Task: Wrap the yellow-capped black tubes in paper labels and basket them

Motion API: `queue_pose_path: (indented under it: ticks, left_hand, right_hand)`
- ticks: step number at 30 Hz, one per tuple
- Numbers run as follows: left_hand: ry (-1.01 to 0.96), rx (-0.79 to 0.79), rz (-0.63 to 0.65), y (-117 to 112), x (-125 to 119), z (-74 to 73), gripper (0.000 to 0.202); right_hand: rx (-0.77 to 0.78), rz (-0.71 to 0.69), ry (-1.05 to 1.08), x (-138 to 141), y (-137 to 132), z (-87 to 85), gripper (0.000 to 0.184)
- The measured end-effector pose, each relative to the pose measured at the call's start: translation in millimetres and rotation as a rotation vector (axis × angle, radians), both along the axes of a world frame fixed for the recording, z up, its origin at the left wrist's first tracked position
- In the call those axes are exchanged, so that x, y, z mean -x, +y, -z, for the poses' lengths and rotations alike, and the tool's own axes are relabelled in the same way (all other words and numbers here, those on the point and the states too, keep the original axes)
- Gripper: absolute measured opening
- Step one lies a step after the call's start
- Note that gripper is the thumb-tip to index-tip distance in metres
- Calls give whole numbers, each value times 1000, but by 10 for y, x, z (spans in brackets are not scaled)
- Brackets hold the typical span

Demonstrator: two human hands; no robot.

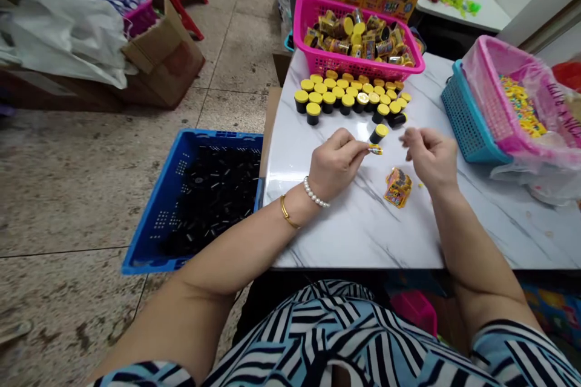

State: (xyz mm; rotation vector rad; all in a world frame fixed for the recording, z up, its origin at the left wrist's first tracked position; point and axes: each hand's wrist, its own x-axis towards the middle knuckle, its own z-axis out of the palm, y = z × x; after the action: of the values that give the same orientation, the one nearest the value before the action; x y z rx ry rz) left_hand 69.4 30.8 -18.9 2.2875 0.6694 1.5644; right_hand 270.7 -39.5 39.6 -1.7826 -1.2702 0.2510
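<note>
The left hand (334,162) pinches a small glossy yellow label (376,149) — long axis pointing rightward, print unreadable — just beside a yellow-lidded black cylinder (377,135); right of it, the right hand (430,156) curls, hold unclear.

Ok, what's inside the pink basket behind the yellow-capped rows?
The pink basket holds a loose heap of small containers, many showing yellow caps, some with printed wraps. Lower layers and the bottom are covered by the top ones.
</note>
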Motion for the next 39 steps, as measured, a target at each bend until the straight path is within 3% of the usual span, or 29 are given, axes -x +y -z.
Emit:
queue_pose_path:
  ticks: [2,4,7,10,14,16,20,24,28,33,39]
  left_hand:
    - [18,-7,-33,-20,18,-26,18]
    - [67,-10,-17,-77,12,-40,19]
    - [52,84,74,-141,-3,-74,16]
    - [-67,420,153,-108,-8,-138,36]
    - [-163,1041,344,14,-2,-204,37]
    - [-182,1202,404,54,1,-210,37]
    - [-198,1092,336,65,-17,-163,33]
    - [-113,968,247,34,-32,-108,25]
    - [-196,805,104,-33,-1,-154,38]
    - [-236,738,142,-134,31,-235,50]
    - [-315,732,153,-126,16,-201,39]
  right_hand:
    - [155,-120,280,99,-79,-19,60]
    - [246,-228,445,194,-89,23,54]
    - [195,-270,534,264,-45,122,36]
    - [120,-237,508,250,-27,177,31]
    - [258,-349,419,227,-44,189,39]
    - [286,-375,371,220,-45,190,39]
    - [154,-263,334,218,-38,200,37]
    - [200,-309,442,326,-35,262,37]
    - [85,-193,351,440,5,342,46]
    - [-11,-139,290,461,12,334,55]
    - [-72,-93,192,449,-12,354,51]
